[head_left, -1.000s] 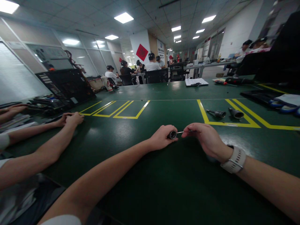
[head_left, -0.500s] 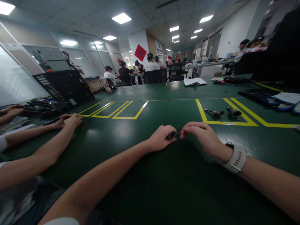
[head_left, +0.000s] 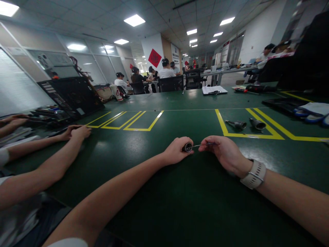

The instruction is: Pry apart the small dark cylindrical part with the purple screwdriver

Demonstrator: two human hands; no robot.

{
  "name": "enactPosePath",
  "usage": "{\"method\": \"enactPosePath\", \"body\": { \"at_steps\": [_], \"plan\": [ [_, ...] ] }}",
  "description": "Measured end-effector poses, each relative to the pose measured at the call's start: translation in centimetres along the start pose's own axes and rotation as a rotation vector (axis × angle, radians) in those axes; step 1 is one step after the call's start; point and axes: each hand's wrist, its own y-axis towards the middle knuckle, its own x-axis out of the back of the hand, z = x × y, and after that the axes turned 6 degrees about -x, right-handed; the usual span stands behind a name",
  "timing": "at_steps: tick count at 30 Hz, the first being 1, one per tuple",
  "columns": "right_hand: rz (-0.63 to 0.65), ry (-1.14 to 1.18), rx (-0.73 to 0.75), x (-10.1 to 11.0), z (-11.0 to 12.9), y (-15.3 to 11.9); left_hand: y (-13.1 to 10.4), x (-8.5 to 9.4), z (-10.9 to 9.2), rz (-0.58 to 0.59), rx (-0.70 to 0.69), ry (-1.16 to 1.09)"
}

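Note:
My left hand (head_left: 177, 151) is wrapped round a dark metal hole saw (head_left: 188, 147), its round open end facing right. A thin metal rod (head_left: 196, 145) runs from that opening to my right hand (head_left: 222, 149), which pinches it between thumb and fingertips. What tip the rod has inside the opening is hidden. Beyond my right hand, two more hole saws lie inside a yellow taped box: one with a long shank (head_left: 239, 125) and a wider one (head_left: 257, 124) beside it.
Yellow tape (head_left: 136, 129) marks boxes on the green table (head_left: 144, 154). A co-worker's hands (head_left: 79, 132) rest at the left. Farther back are a notepad (head_left: 214, 90) and a red-handled screwdriver (head_left: 243, 90). Blue-and-white gloves (head_left: 312, 113) lie at the right.
My right hand has turned, palm more toward me, and more of the rod shows. The left hand stays on the hole saw.

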Motion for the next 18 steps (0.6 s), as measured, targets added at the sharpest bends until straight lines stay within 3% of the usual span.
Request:
{"method": "enactPosePath", "body": {
  "at_steps": [18],
  "plan": [
    [-0.108,-0.063,0.095,0.19,-0.11,0.11,-0.03,0.09,0.24,-0.018,0.086,0.202]
  ]
}}
